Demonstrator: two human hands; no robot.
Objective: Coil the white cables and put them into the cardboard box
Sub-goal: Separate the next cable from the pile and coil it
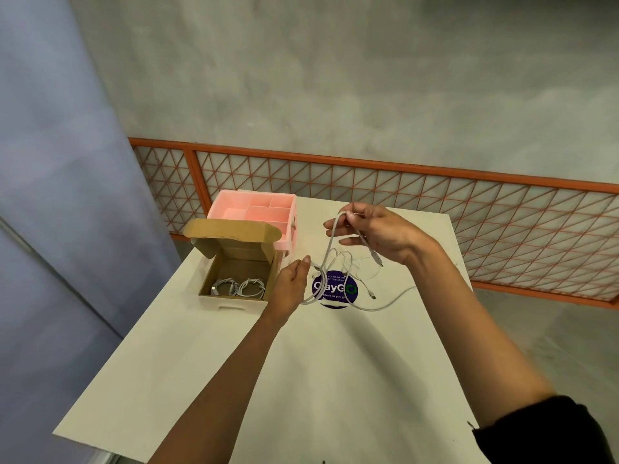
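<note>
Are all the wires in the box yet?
Not yet. Two coiled cables lie in the cardboard box. The right hand and left hand hold one white cable, lifted for coiling. A tangle of loose cables is left on the table.

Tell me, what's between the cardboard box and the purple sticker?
The person's left grip, a bare hand pinching a thin white cable, lies between the open brown cardboard box and the round purple sticker, seen in the head view.

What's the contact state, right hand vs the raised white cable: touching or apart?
Touching. The head view shows the right hand pinching the white cable at its raised bend between thumb and fingers, the strand hanging down from that grip.
</note>
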